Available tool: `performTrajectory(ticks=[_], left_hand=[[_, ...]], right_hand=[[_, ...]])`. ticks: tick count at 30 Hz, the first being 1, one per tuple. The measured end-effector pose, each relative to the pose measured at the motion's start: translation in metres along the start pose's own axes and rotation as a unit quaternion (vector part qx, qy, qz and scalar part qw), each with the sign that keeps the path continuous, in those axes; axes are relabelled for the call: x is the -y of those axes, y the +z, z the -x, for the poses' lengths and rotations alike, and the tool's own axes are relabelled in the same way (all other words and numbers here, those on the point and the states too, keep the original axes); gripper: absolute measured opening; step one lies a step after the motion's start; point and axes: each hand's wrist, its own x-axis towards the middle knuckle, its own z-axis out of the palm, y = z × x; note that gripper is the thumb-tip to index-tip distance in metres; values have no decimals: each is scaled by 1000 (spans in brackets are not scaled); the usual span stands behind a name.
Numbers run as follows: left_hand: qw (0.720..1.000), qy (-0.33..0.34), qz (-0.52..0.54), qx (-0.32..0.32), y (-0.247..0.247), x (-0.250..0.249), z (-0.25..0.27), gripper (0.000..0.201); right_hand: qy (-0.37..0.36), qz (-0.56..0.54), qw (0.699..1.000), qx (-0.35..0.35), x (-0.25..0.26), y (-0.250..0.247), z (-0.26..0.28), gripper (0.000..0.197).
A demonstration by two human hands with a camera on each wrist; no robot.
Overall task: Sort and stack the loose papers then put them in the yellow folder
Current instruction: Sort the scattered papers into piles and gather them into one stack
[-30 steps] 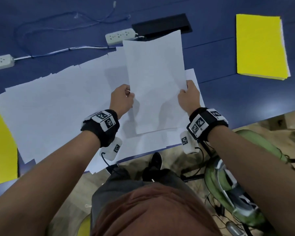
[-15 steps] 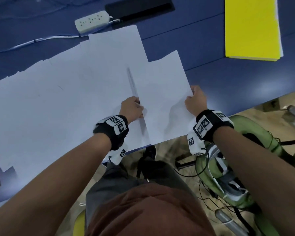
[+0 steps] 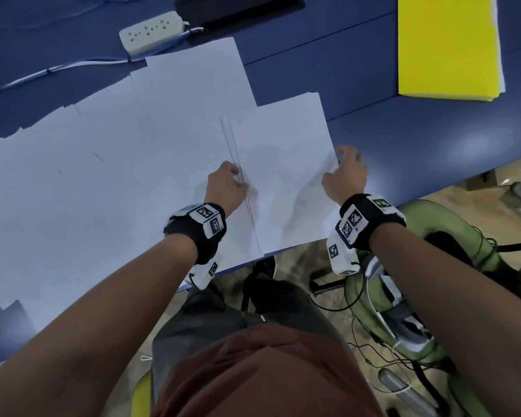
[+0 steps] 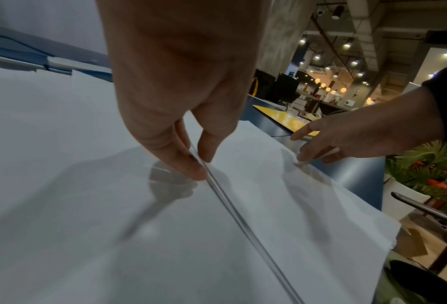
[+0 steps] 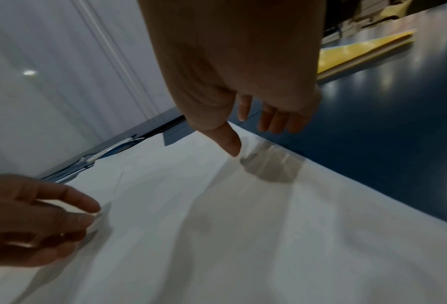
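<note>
White paper stack (image 3: 280, 176) lies on the blue table's (image 3: 403, 139) near edge, atop spread loose sheets (image 3: 88, 191).
Left hand (image 3: 226, 185) pinches its left edge; right hand (image 3: 345, 174) rests relaxed at its right edge. Yellow folder (image 3: 447, 46) sits well apart, far right.

I see dim, bluish overhead light; soft shadows fall under my fingertips on the papers (image 3: 163, 176), glare spots the table (image 3: 463, 145), and wrist views blur and warp at edges.
</note>
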Motion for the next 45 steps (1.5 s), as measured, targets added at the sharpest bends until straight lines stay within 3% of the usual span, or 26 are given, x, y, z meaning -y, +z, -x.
performTrajectory(ticks=[5,11,17,23,26,29,32,34,36,39,45], left_hand=[[1000,-14,-6,-26,-27,15,-3,20],[997,-48,-25,-61,-77,49,4,19],[987,-97,-99,-82,-117,92,20,43],[983,-177,-21,-53,-120,107,24,78],[973,-224,7,-58,-118,99,22,82],[970,-236,41,-50,-121,101,16,79],[974,-222,24,-30,-125,107,14,64],[982,-189,7,-20,-124,108,15,48],[988,-155,9,-27,-122,109,19,13],[991,-116,22,-58,-122,112,23,36],[986,-123,10,-115,-156,133,31,15]], right_hand=[[-49,40,998,12,31,13,15,57],[-145,-12,985,97,77,53,39,47],[-196,-50,961,190,109,101,76,43],[-198,5,947,254,117,131,104,60],[-200,28,945,256,119,134,110,64],[-199,48,944,258,121,135,112,67],[-194,57,943,264,122,134,112,68],[-192,57,943,266,123,134,112,67],[-188,55,944,266,124,134,112,65],[-180,46,949,255,125,134,113,62],[-154,79,957,233,123,133,112,65]])
